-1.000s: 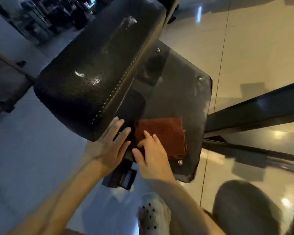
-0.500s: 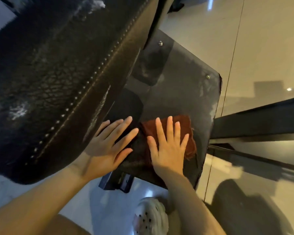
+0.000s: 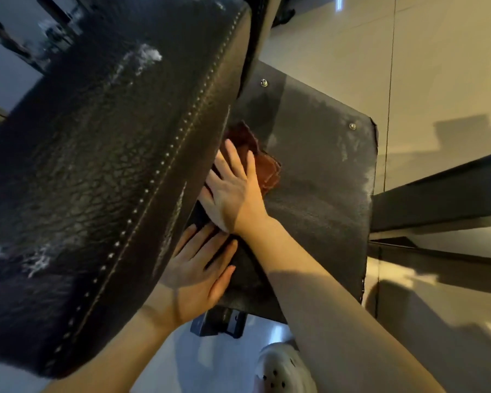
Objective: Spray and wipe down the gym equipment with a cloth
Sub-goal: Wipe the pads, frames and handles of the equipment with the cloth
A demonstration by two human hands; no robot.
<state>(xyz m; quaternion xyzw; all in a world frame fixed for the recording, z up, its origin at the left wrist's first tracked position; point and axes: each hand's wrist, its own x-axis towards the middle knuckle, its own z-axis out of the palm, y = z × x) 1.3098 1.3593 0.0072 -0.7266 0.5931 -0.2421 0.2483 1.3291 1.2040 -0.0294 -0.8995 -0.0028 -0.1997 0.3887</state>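
Right hand (image 3: 233,191) slid the cloth (image 3: 262,165) upward (fingers flat); left hand (image 3: 196,268) rests splayed.

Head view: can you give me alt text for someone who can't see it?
A right hand presses a reddish-brown cloth flat on a black seat plate, beside a black padded bench pad. The left hand rests flat on the plate's near edge.

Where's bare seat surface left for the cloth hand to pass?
Free: the seat panel right of the red cloth, out to the bolted edge. Crowded: under the back pad, where the right hand and left hand lie.
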